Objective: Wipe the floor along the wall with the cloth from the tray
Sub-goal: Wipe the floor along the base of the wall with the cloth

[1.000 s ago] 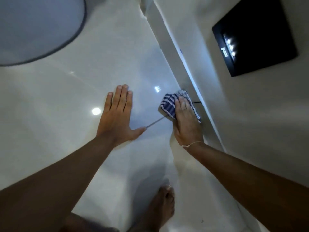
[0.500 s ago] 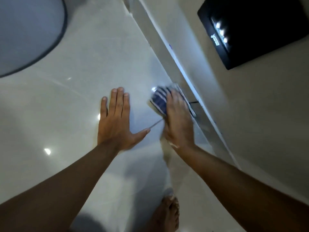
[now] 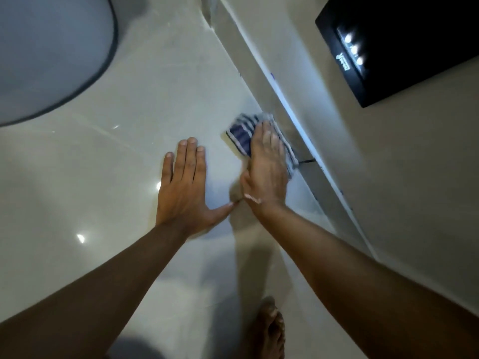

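A blue-and-white striped cloth (image 3: pixel 242 132) lies on the glossy pale tile floor (image 3: pixel 145 104), right against the skirting (image 3: pixel 282 107) at the foot of the wall (image 3: pixel 388 177). My right hand (image 3: pixel 267 167) presses flat on the cloth, its fingers covering the near half. My left hand (image 3: pixel 185 187) rests flat on the floor to the left, fingers spread, holding nothing. Its thumb tip almost touches my right wrist. No tray is in view.
A grey rounded rug or mat (image 3: pixel 49 53) fills the upper left. A black glossy panel (image 3: pixel 399 42) hangs on the wall at the upper right. My bare foot (image 3: pixel 269 330) stands on the floor at the bottom, between my arms.
My right hand has slid the cloth forward along the skirting, away from me. The left hand has stayed planted on the floor. The view has shifted as my head moved.
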